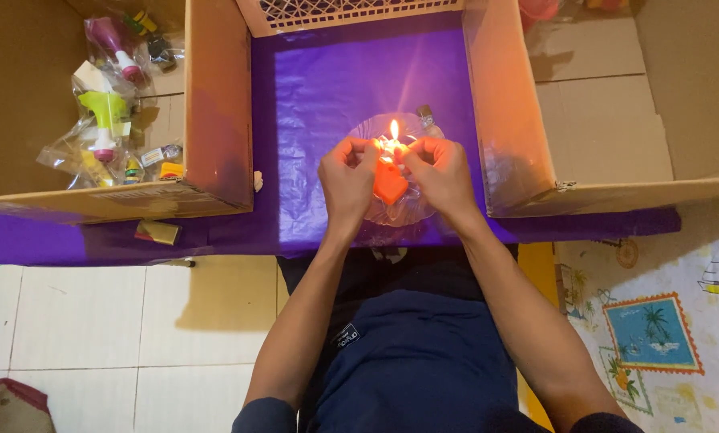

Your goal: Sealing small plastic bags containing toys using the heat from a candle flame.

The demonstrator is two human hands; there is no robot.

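Observation:
My left hand (348, 176) and my right hand (440, 172) are pinched together over a clear glass dish (403, 210) on a purple sheet (311, 96). A small flame (394, 128) burns just above my fingertips. An orange object (390, 183), perhaps a lighter or candle, sits between my hands above the dish. Both hands pinch something small and thin at the flame; what it is I cannot tell. A small clear bottle (428, 118) lies at the dish's far rim.
A cardboard box (215, 104) on the left holds several bagged spray bottles and small packets (107, 112). An empty cardboard box (600, 120) stands on the right. A woven tray edge (351, 12) is at the back. A small gold packet (157, 232) lies near the left box.

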